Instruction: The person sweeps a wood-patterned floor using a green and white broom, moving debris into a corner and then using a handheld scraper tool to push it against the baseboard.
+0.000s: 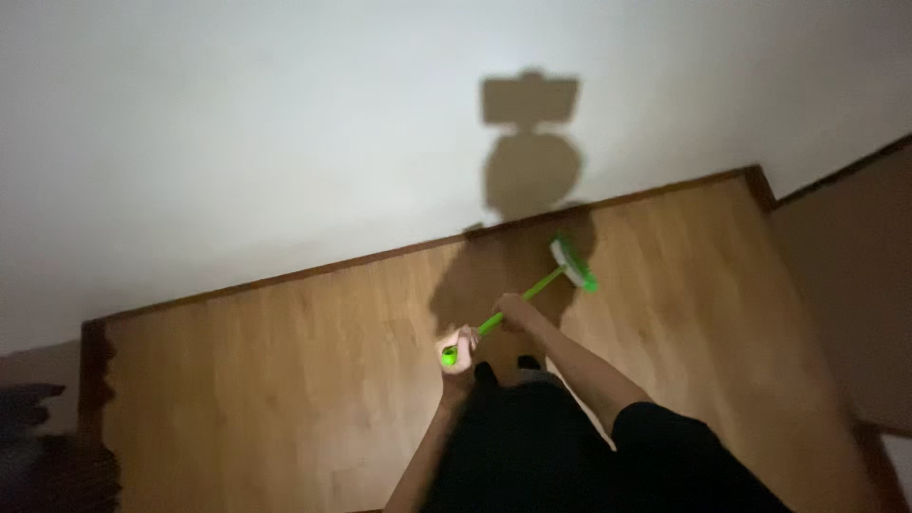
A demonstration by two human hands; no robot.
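A bright green broom (532,290) with a green and white head (574,264) reaches down to the wooden floor (285,380) close to the white wall (285,123). My left hand (458,350) is closed around the top end of the handle. My right hand (518,310) grips the handle lower down, nearer the head. Both arms stretch forward from my dark clothing (541,446) at the bottom of the head view.
A dark wooden skirting board (313,269) runs along the foot of the wall. My shadow (530,142) falls on the wall above the broom head. A brown panel or door (845,285) stands at the right. Dark, unclear objects (38,446) lie at the lower left.
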